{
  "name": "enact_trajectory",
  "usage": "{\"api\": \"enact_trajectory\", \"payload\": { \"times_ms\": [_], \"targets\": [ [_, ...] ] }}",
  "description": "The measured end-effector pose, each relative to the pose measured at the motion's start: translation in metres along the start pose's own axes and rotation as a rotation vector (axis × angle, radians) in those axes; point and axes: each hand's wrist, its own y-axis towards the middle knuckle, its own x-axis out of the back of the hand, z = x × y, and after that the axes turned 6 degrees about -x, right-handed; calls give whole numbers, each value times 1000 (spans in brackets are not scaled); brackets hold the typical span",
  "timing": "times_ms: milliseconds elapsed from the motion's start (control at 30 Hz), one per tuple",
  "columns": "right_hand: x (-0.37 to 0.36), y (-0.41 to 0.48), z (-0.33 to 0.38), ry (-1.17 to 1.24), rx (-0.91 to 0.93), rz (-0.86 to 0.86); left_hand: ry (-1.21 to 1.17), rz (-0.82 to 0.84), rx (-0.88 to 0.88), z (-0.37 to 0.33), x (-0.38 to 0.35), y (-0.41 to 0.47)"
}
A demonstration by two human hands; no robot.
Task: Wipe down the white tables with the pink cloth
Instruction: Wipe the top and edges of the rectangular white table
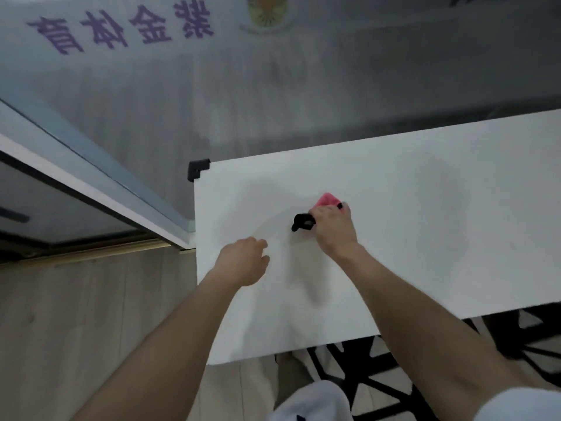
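Note:
A white table (425,214) fills the middle and right of the head view. My right hand (334,229) presses a pink cloth (328,199) flat on the tabletop, a little left of its middle; only a corner of the cloth shows past my fingers. A small black thing (302,222) sticks out at the thumb side of that hand; what it is I cannot tell. My left hand (243,261) hovers or rests near the table's left edge, fingers loosely curled with nothing in them.
A black corner guard (197,169) caps the table's far left corner. A grey door or panel edge (100,177) runs diagonally at the left. Wood floor (76,329) lies below left. A black patterned frame (379,375) shows under the table's near edge.

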Motion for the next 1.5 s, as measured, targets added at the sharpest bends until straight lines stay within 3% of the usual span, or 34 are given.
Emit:
{"api": "enact_trajectory", "payload": {
  "times_ms": [167,400,533,700,967,1267,1500],
  "targets": [
    [-2,-110,-33,-128,34,6,113,-93,-21,-33,-21,-73],
    [39,-282,-96,-129,22,-111,44,-196,-93,-110,-83,-190],
    [77,-365,-148,-130,-48,-105,104,-165,-144,-174,-94,-222],
    [115,-424,-217,-179,-111,-116,175,-282,-215,-250,-82,-238],
    [140,-466,-355,-101,-211,-124,230,-213,-314,-412,-92,-195],
    [182,-502,-626,-139,-307,-49,341,-211,-462,-696,-96,-90],
    [217,-488,-783,-115,-388,-12,492,-263,-549,-835,-87,-12]
  ]
}}
